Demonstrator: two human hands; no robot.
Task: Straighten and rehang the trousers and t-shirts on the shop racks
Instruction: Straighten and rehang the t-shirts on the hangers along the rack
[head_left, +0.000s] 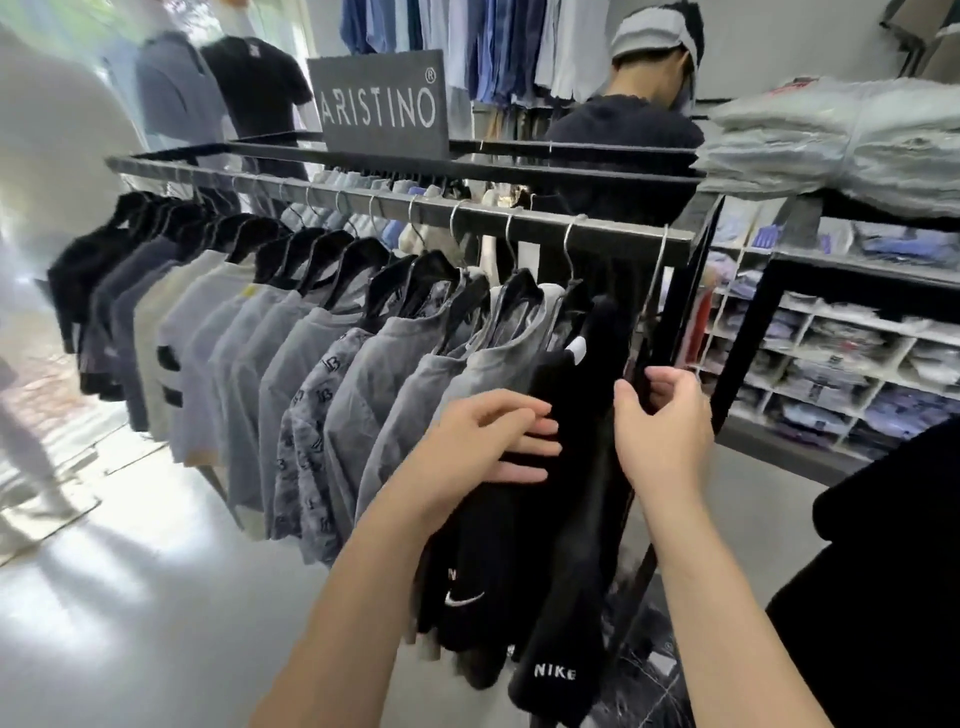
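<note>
Where grey t-shirts (363, 374) hang packed left of the left hand (483, 441), bare floor (130, 597) lies open below them. That hand lies flat, fingers straight, on the black Nike garments (561, 545) at the right end of the rack rail (415, 208). The right hand (665, 431) curls round their right edge, just beside the end post (696, 280); cubby shelves (831, 353) stand right of it.

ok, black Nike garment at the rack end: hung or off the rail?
Hung: the black Nike garment drops full-length below the rail, left hand flat on it, right hand gripping its edge. Which hook carries it, cannot tell.
</note>
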